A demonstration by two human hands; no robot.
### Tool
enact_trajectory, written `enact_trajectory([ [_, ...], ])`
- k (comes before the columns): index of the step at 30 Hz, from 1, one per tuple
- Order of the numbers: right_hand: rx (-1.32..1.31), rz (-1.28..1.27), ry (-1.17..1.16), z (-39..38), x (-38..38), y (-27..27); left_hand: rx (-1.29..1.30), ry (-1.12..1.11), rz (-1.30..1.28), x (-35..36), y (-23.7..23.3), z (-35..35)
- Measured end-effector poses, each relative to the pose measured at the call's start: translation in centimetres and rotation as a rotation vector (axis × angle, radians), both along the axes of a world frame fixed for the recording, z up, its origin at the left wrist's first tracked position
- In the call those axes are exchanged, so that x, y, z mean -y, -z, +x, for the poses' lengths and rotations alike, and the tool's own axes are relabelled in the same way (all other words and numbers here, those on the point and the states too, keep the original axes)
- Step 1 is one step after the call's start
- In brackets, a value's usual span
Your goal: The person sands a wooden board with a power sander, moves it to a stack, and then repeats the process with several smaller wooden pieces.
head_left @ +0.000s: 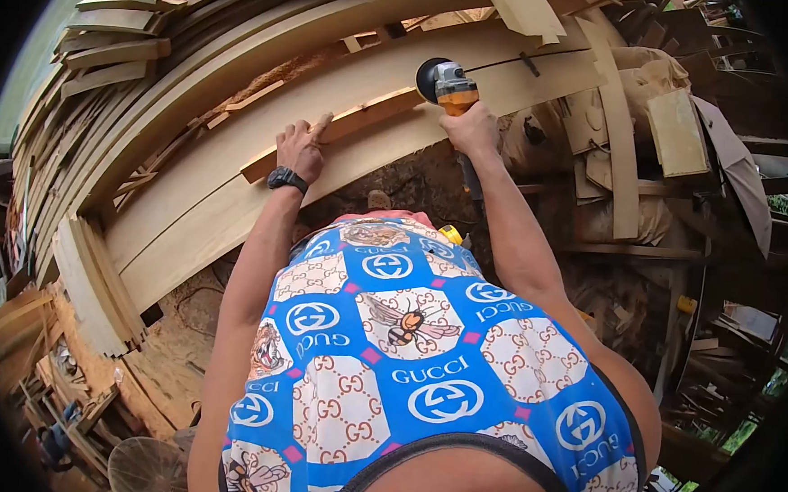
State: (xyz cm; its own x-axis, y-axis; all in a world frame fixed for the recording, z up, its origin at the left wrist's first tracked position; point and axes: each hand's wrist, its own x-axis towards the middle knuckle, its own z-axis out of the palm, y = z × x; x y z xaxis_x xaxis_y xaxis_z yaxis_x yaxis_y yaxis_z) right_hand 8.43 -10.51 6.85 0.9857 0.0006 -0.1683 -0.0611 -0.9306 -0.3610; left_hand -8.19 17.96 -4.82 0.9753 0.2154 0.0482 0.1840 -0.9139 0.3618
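Observation:
My right hand (471, 130) is wrapped around the body of an orange and grey angle grinder (458, 93). The grinder's round black disc (431, 79) is at the far right end of a narrow wooden strip (370, 116). My left hand (301, 150), with a black watch on the wrist, grips the strip near its left end, fingers bent over it. Beneath the strip lie wide pale planks (199, 221), side by side with a dark gap between them.
Long curved boards (138, 149) are stacked at the left and back. Short board ends (96, 255) stick out at lower left. A wooden plank (613, 133) crosses the work at right, beside scrap pieces (678, 133). Sawdust (152, 366) covers the ground. A round wire fan guard (147, 470) stands at bottom left.

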Motion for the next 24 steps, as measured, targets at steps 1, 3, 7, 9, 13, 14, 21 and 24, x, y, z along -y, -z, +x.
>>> enact_trajectory([
  [1, 0.004, -0.003, -0.007, 0.1, -0.1, 0.2, 0.001, 0.002, -0.002, 0.0, 0.1, 0.0],
  [3, 0.009, -0.016, -0.015, 0.2, -0.3, 0.3, 0.003, -0.002, -0.004, 0.0, 0.3, 0.1],
  [7, -0.019, -0.027, -0.025, 0.2, -0.6, 0.2, 0.022, 0.006, -0.007, 0.0, 0.2, 0.0],
  [9, -0.010, -0.032, -0.032, 0.4, -0.6, 0.4, 0.022, 0.007, -0.007, 0.0, 0.2, 0.0],
  [13, -0.076, -0.066, -0.004, 0.6, -0.7, -0.7, 0.018, 0.015, -0.014, -0.2, 0.6, 0.0],
  [14, -0.073, -0.066, 0.000, 0.6, -0.5, -0.6, 0.010, 0.014, -0.022, -0.3, 0.8, 0.0],
  [21, -0.030, -0.045, -0.009, 0.6, -0.6, 0.4, -0.007, 0.021, -0.042, -0.5, 0.6, 0.3],
  [24, -0.019, -0.042, 0.003, 0.8, -0.4, 1.1, -0.034, 0.013, -0.020, -0.4, 0.7, 0.2],
])
